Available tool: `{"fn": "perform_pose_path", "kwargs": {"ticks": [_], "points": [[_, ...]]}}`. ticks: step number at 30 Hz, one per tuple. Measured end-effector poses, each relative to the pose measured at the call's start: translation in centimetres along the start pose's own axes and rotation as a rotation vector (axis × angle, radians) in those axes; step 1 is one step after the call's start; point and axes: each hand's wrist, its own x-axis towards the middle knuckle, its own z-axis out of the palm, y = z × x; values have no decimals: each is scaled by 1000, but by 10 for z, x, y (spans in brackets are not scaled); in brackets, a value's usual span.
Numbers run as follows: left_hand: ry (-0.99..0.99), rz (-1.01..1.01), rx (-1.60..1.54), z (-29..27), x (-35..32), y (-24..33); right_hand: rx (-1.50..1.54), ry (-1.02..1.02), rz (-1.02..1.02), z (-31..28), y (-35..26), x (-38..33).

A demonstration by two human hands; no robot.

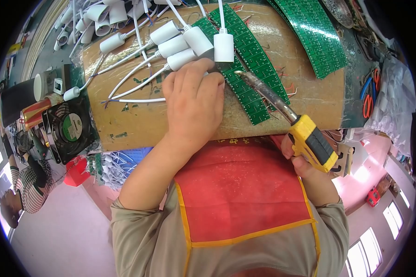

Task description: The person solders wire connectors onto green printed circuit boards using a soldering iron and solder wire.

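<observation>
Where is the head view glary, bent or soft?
Head view: glare streaks the upper right green circuit board strip; pink floor at lower right is washed out; edges bow toward the black fisheye rim; left hand and soldering iron stay sharp.

A brown cardboard-covered worktop [125, 115] fills the upper middle, scratched and marked, over a dark green surface [353, 87]. Below it spreads a pale pinkish floor [64, 231]. Bright windows [372, 247] glow at the lower right, throwing light on the floor, and a black fan [70, 127] stands at the worktop's left edge.
</observation>
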Motion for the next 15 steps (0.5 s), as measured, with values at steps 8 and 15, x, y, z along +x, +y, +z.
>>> {"fn": "perform_pose_path", "kwargs": {"ticks": [8, 15], "points": [[3, 1, 7, 1, 0, 0, 333, 173, -29, 17, -16, 13], [-7, -10, -5, 0, 0, 0, 360, 172, -71, 17, -12, 22]]}}
